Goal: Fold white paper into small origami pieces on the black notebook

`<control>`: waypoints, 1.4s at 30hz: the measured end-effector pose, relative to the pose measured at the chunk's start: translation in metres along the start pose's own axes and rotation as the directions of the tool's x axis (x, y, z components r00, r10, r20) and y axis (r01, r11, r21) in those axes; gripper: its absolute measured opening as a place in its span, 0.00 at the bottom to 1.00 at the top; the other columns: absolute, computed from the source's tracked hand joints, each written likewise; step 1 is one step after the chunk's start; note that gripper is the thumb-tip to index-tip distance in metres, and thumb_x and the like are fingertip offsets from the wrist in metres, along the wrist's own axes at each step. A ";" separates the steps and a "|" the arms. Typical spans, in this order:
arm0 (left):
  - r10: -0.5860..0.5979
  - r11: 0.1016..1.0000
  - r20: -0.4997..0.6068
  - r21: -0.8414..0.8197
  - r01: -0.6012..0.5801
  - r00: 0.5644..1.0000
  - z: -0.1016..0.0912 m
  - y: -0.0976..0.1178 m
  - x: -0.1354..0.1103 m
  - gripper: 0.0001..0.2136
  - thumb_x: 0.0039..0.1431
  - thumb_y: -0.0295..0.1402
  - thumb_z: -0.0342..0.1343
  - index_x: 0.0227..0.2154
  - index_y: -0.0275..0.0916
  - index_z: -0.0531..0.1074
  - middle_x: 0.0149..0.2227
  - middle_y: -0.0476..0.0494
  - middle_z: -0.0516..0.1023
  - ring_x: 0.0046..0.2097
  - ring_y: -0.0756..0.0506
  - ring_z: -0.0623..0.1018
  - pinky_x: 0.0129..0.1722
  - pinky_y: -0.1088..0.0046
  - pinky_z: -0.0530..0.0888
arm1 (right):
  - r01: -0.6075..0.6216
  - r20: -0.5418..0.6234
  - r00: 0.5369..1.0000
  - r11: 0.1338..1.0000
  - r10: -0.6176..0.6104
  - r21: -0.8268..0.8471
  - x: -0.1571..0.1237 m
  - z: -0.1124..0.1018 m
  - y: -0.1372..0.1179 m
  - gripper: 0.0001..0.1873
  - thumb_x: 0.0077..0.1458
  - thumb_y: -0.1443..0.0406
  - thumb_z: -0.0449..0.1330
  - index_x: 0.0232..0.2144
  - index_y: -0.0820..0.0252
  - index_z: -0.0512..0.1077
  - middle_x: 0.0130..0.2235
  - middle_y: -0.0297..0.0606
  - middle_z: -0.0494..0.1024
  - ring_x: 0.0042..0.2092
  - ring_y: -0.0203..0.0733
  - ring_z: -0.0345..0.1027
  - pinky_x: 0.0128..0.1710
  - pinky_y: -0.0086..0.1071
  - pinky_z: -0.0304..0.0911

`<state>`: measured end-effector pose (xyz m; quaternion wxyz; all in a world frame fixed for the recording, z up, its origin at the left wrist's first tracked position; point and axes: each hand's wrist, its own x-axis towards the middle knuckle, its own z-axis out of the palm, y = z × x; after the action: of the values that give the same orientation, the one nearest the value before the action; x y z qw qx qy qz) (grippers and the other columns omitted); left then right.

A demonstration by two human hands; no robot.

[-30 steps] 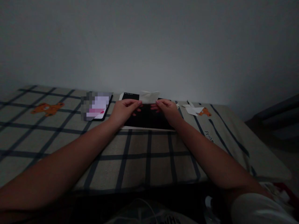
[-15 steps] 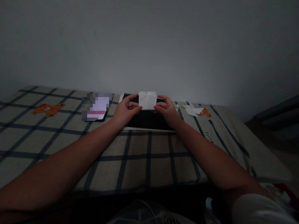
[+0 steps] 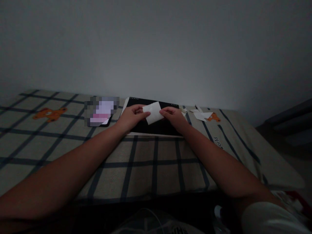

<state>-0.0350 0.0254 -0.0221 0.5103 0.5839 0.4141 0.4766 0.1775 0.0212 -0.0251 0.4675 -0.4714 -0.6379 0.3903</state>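
A small white piece of paper (image 3: 152, 112), roughly square, is held tilted between my two hands. My left hand (image 3: 133, 116) pinches its left edge, thumb on the near face. At the right edge, the thumb and fingers of my right hand (image 3: 173, 116) close on it. Below the paper lies a dark flat board or notebook (image 3: 156, 129) with pale sheets showing along its edges. My fingertips behind the paper are partly hidden.
A phone (image 3: 103, 111) with a lit, blurred screen lies on the checked cloth (image 3: 143, 175) to the left. Folded white paper (image 3: 201, 114) rests at the right, by a printed orange bear (image 3: 214, 117). A grey wall (image 3: 156, 48) stands behind the table.
The paper has turned from level to tilted and come slightly lower and nearer. Both hands keep hold of it, and more of the dark board's far edge now shows.
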 end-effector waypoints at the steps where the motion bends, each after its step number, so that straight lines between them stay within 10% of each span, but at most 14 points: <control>1: -0.010 1.000 0.010 0.018 0.010 1.000 0.000 0.000 0.000 0.19 0.44 0.38 0.69 0.40 0.38 0.77 0.37 0.43 0.82 0.37 0.46 0.79 0.39 0.69 0.76 | 0.001 -0.005 1.000 1.000 -0.001 -0.008 -0.001 0.000 -0.001 0.13 0.50 0.54 0.63 0.30 0.58 0.75 0.30 0.34 0.76 0.33 0.38 0.67 0.36 0.33 0.63; 27: -0.111 0.981 0.072 0.164 0.098 0.991 0.005 0.006 -0.008 0.07 0.45 0.37 0.67 0.24 0.39 0.79 0.24 0.46 0.78 0.26 0.49 0.74 0.28 0.72 0.71 | -0.006 -0.006 1.000 0.998 0.005 -0.061 -0.002 0.001 -0.002 0.14 0.50 0.53 0.64 0.30 0.58 0.77 0.31 0.35 0.78 0.34 0.39 0.66 0.34 0.33 0.60; 42: -0.102 0.965 0.081 0.252 0.078 0.991 0.001 0.000 -0.005 0.15 0.47 0.43 0.66 0.32 0.37 0.80 0.27 0.45 0.79 0.28 0.49 0.74 0.29 0.73 0.69 | 0.024 0.010 1.000 0.995 -0.023 -0.095 -0.002 0.002 -0.007 0.14 0.50 0.55 0.64 0.29 0.60 0.75 0.30 0.35 0.77 0.33 0.38 0.67 0.34 0.32 0.60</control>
<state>-0.0350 0.0208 -0.0226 0.4733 0.6453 0.4722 0.3695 0.1743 0.0171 -0.0196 0.4462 -0.4839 -0.6633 0.3561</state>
